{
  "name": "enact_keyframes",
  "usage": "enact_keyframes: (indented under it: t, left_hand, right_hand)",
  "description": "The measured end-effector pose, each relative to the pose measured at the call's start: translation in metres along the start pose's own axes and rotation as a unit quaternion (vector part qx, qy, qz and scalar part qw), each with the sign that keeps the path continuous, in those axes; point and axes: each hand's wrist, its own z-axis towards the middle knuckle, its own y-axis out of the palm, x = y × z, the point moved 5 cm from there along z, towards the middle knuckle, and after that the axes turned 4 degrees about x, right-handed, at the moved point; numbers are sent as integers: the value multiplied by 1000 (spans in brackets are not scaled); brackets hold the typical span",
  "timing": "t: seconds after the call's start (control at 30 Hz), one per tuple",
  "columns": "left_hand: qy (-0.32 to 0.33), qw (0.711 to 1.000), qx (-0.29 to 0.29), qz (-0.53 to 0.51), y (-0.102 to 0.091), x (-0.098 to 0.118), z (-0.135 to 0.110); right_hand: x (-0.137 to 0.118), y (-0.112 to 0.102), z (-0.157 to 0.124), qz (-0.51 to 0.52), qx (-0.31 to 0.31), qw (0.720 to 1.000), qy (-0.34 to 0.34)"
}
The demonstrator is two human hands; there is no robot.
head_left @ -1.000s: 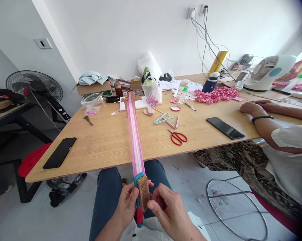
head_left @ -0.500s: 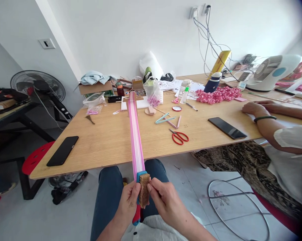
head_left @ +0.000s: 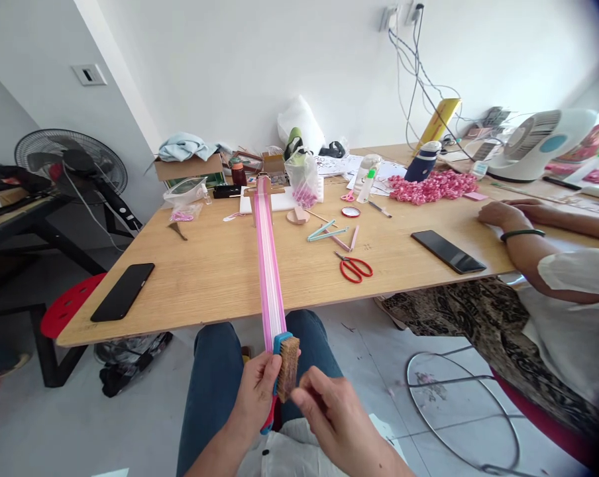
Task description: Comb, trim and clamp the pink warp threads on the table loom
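My left hand (head_left: 254, 387) is wrapped round a brush (head_left: 288, 371) with brown bristles, a blue edge and a red and blue handle. The brush is turned so its bristles face right. Just right of the bristles' lower end is my right hand (head_left: 332, 407), its thumb and index finger pinched together. Whether anything is between those fingertips is too small to tell. A flat band of pink and white threads (head_left: 270, 265) runs taut from a holder near the back of the table down to the brush above my lap. Its near end is hidden by the brush and my left hand.
On the wooden table (head_left: 205, 278) are red-handled scissors (head_left: 354, 267), light blue strips (head_left: 326, 232), a black phone (head_left: 123, 291) at left and another phone (head_left: 448, 252) at right. A co-worker's arms (head_left: 521, 225) rest at the right edge, by pink trim (head_left: 433, 190).
My right hand has moved off the bristles, a little down and right. The brush has turned slightly in my left hand, and its handle end sits somewhat higher.
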Motion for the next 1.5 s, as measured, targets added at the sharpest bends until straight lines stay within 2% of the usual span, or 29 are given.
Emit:
enact_keyframes:
  t: [0.17,0.27,0.33,0.4,0.5,0.57,0.63,0.7,0.8,0.93,1.0,1.07,1.13,1.23,1.3,1.4,1.47,1.5]
  left_hand:
    - [70,996,23,58,-4,-2,1]
    - [77,993,31,87,-4,-3,1]
    - [68,993,30,88,-2,-3,0]
    - [62,994,33,81,0,-2,-1]
    - [47,996,38,66,1,-3,0]
    - [36,996,45,61,1,-4,0]
    - [35,996,50,65,0,-5,0]
    - [46,995,47,78,0,-5,-1]
    - [79,990,39,106,0,-2,-2]
    - [104,985,50,132,0,0,-1]
    - [96,985,54,130,-1,-2,0]
    - [87,987,52,126,0,-4,0]
    - [77,988,53,120,0,-5,-1]
    - [58,992,53,98,1,-4,-2]
    - [48,994,48,80,2,-2,-3]
    - [41,995,48,83,3,1,-3]
    - [56,991,56,110,1,2,-4]
    - [70,988,59,124,1,3,-4]
  right_hand:
    - [-1,11,18,-150,63,986,-23]
    - [-3,17,21,-196,63,977,-51]
    - [-2,18,19,-186,53,978,-72]
    - [-1,15,14,-132,31,988,-74]
    - [6,8,0,33,-15,999,-4]
    - [12,-1,-9,124,3,991,53]
    - [16,-9,-14,156,48,983,84]
    - [18,-12,-13,148,68,981,102]
    - [16,-5,0,82,60,990,98]
    - [5,2,24,-103,92,990,18]
    - [2,5,29,-133,90,987,-19]
    - [3,5,27,-96,79,992,-32]
    - [8,0,17,-12,75,997,-17]
    - [14,-13,-4,107,97,989,17]
    - [16,-19,-16,134,110,984,37]
    - [18,-9,-21,111,56,990,70]
    - [15,5,-17,40,27,997,55]
    - [13,11,-13,-11,32,999,32]
